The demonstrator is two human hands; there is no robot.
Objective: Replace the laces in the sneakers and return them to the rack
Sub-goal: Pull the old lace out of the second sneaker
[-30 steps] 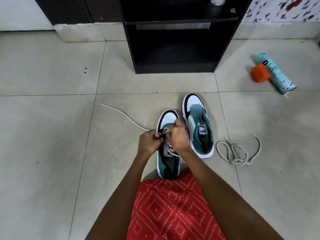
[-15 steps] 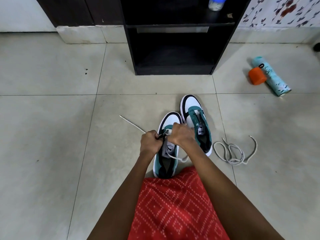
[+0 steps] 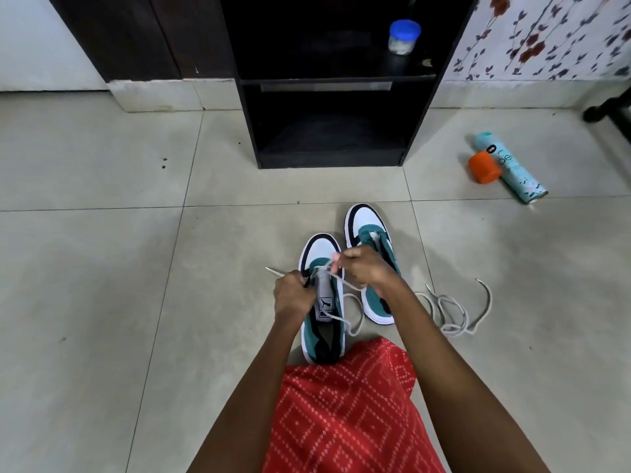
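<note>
Two teal, white and black sneakers stand side by side on the tiled floor. The left sneaker (image 3: 321, 254) lies under both hands; the right sneaker (image 3: 363, 221) sits slightly farther away. My left hand (image 3: 293, 295) grips the left edge of the left sneaker's eyelet area, where a short lace tip sticks out. My right hand (image 3: 365, 268) pinches a grey-white lace (image 3: 348, 315) that runs through the lowest eyelets and loops down over the tongue. A second loose lace (image 3: 450, 308) lies coiled on the floor to the right.
A black open rack (image 3: 327, 131) stands straight ahead, with a blue-lidded jar (image 3: 403, 37) on its upper shelf. A teal spray can (image 3: 512, 169) and an orange cap (image 3: 483, 167) lie at the right. My red patterned garment (image 3: 345, 411) covers my lap below the shoes.
The long lace end that trailed left across the floor has been drawn through the eyelets; only a short tip shows there now. More lace loops on the right side.
</note>
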